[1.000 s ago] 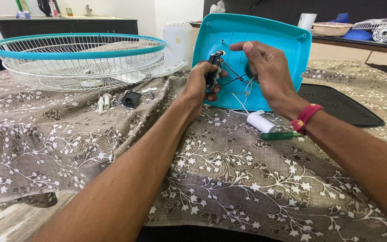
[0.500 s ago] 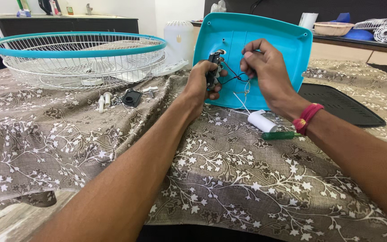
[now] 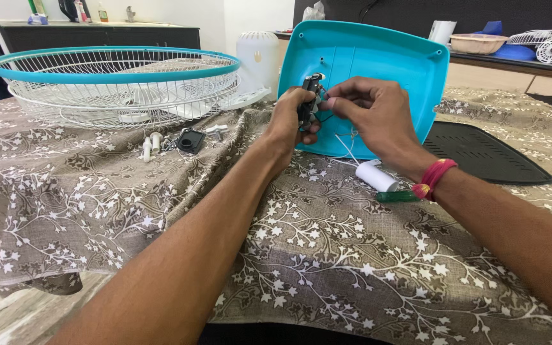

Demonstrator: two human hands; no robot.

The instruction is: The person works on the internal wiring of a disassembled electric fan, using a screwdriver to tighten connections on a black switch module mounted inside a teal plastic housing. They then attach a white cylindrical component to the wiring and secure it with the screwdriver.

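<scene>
Wires could pull loose at the switch.
My left hand (image 3: 294, 118) clamps the black switch (image 3: 308, 96) against the teal base (image 3: 378, 57); right hand (image 3: 373, 115) pinches its wires (image 3: 346, 142) just beside. A tug may snap them.

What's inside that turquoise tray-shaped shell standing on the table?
Inside the turquoise shell, the left hand holds a small black part with thin wires trailing down; the right hand pinches at it. Both hands cover where the wires join.
</scene>
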